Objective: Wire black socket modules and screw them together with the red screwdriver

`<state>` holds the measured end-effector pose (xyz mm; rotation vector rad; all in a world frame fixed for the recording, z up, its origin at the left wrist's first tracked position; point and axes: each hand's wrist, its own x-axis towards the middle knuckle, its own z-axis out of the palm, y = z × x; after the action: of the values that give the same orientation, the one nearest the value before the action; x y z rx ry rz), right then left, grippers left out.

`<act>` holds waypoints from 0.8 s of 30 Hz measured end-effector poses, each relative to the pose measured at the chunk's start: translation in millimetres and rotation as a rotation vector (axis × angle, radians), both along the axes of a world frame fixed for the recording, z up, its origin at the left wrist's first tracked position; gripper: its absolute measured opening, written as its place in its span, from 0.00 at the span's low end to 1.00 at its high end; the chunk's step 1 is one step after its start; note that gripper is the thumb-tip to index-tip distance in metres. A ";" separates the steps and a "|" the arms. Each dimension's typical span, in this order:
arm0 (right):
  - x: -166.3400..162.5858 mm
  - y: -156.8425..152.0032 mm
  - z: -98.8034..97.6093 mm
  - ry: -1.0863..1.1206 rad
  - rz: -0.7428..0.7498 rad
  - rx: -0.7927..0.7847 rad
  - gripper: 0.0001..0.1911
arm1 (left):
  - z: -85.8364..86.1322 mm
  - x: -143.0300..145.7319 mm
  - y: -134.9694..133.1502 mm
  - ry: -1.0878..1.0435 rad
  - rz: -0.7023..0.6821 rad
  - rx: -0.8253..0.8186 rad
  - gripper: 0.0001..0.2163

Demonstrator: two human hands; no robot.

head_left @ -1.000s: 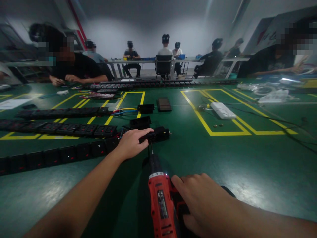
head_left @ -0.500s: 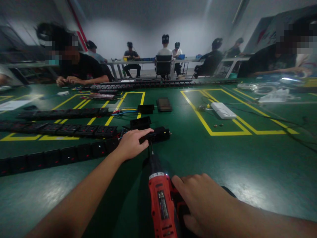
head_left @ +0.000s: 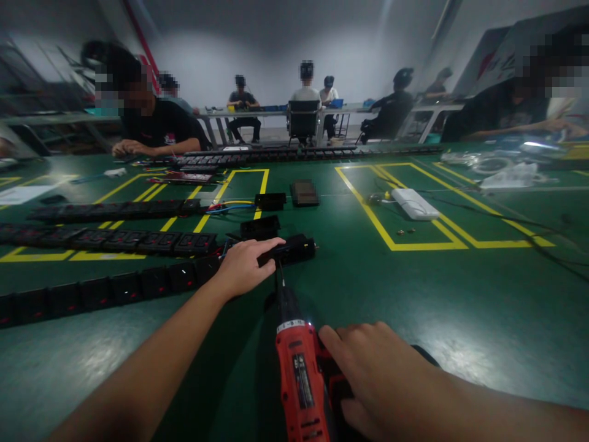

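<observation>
My left hand (head_left: 246,264) grips the end piece (head_left: 301,247) of a long black power strip (head_left: 113,293), index finger along its top and thumb on the near side. The strip runs off to the left and shows small red marks. In my right hand (head_left: 368,362) is a red cordless drill (head_left: 299,374), its fingers closed round the handle. The drill points away from me, and the tip of its bit (head_left: 282,275) is at the near side of the end piece, close to my left thumb. Whether a screw is there I cannot make out.
Two more black strips (head_left: 124,239) lie behind, with a loose black housing (head_left: 260,227) near their ends. A white box (head_left: 415,204) with a cable lies to the right, small metal pieces (head_left: 406,232) before it. Co-workers sit across the green table (head_left: 460,294).
My hands, the drill and the end piece look almost unmoved. The left part of the strip has shifted very slightly in view. The co-worker at the left has moved a little to the right.
</observation>
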<state>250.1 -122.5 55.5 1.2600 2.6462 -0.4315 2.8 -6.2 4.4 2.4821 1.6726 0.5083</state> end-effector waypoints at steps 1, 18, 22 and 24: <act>-0.1 -0.1 0.1 -0.002 -0.002 0.003 0.18 | 0.3 0.2 -0.2 0.002 0.001 -0.001 0.23; 2.3 -1.3 -6.5 0.035 0.013 0.051 0.19 | -0.3 0.4 -0.3 0.011 -0.011 0.013 0.23; 2.5 -2.0 -6.5 0.033 0.020 0.081 0.17 | -0.5 0.2 -0.6 0.010 -0.008 0.014 0.23; 2.6 -2.1 -5.9 0.039 0.021 0.086 0.17 | -0.8 0.0 -0.8 0.008 -0.006 0.014 0.23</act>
<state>252.6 -124.6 49.6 1.2592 2.7347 -0.3461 2.8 -7.1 3.6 2.5012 1.6693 0.5116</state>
